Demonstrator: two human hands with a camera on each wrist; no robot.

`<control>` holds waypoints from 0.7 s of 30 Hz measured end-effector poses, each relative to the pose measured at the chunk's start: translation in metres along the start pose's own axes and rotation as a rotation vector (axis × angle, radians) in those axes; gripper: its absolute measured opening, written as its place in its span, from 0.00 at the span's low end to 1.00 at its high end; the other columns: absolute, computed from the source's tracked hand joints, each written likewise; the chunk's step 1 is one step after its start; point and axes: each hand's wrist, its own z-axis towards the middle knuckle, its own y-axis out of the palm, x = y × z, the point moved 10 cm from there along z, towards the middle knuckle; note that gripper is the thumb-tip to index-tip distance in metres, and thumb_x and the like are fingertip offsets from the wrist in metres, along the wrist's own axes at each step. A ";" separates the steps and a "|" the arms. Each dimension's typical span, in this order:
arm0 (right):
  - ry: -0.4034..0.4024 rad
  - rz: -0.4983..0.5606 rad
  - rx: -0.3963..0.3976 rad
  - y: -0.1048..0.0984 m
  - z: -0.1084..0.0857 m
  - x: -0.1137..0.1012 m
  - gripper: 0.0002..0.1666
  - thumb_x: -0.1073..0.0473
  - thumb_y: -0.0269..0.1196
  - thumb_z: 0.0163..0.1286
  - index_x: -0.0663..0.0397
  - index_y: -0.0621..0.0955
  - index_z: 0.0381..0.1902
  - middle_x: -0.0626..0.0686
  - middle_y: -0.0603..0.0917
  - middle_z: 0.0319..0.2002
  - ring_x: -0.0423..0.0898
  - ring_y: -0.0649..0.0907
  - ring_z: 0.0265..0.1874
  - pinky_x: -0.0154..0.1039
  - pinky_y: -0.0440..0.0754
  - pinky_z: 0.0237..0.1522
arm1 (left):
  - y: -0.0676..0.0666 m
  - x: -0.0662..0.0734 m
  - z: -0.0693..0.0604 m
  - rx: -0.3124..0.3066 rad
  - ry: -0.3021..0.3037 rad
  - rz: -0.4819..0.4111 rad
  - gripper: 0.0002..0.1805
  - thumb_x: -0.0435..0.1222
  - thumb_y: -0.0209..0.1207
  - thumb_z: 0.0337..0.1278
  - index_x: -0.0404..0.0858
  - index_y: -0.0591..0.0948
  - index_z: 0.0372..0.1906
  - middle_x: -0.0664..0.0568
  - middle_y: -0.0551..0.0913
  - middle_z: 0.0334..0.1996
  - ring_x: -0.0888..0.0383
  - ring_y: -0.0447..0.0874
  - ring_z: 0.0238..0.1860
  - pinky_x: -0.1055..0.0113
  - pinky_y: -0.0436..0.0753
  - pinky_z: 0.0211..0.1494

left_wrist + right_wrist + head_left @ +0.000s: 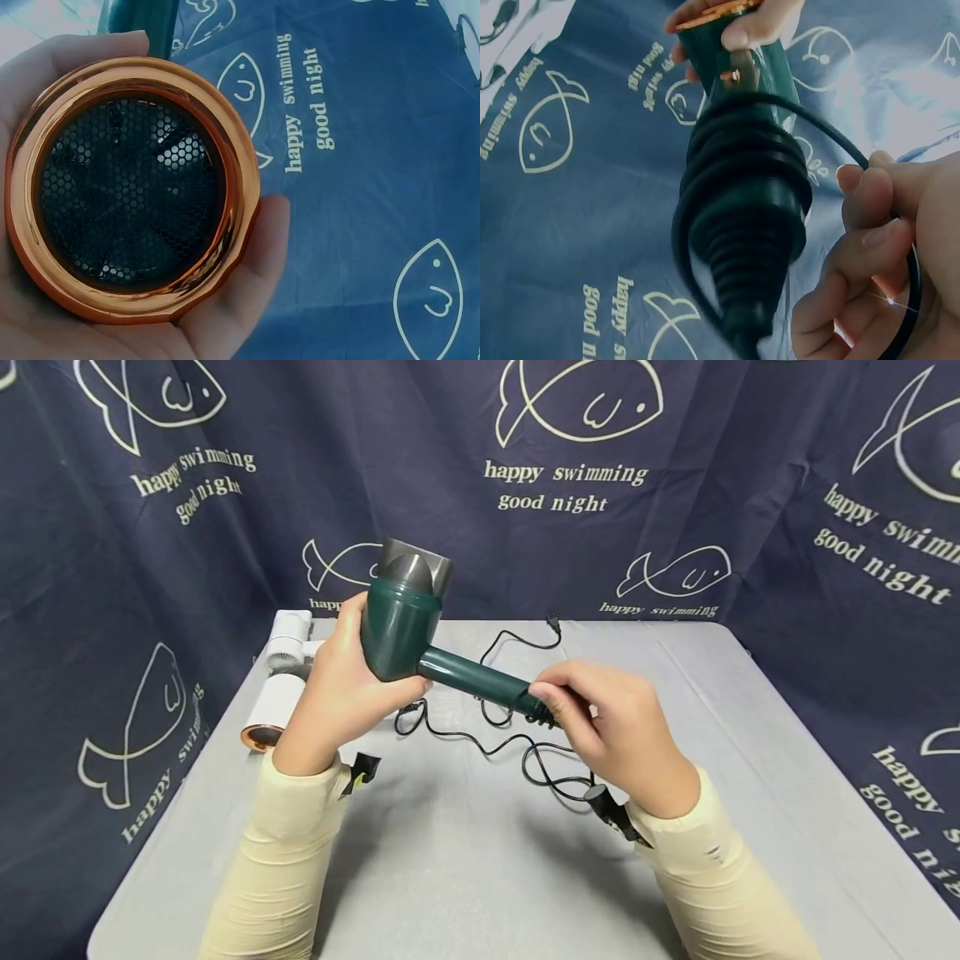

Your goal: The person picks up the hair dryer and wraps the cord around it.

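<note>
A dark green hair dryer (405,631) with a grey nozzle is held above the table, nozzle pointing up. Its barrel is gripped by my left hand (345,681), fingers and thumb wrapped round the copper-rimmed air intake (244,172), whose mesh faces the left wrist camera. At the handle's end is my right hand (618,718). In the right wrist view, thumb and index finger pinch the black power cord (829,135). Several loops of that cord are wound round the lower handle (746,161), above the ribbed strain relief (750,255).
A white hair dryer (281,700) with a copper rim lies at the table's left, and a white vented appliance (288,635) sits behind it. Loose black cord (480,745) snakes over the grey table (465,877), with a plug (553,623) near the back edge. Dark blue curtains (450,460) surround the table.
</note>
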 end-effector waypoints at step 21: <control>0.172 0.187 -0.040 -0.008 -0.005 0.041 0.13 0.70 0.77 0.56 0.45 0.89 0.32 0.40 0.79 0.25 0.34 0.70 0.22 0.28 0.65 0.24 | -0.009 0.013 -0.004 -0.069 0.104 -0.142 0.57 0.31 0.82 0.32 0.62 0.66 0.72 0.61 0.80 0.48 0.60 0.80 0.45 0.57 0.79 0.51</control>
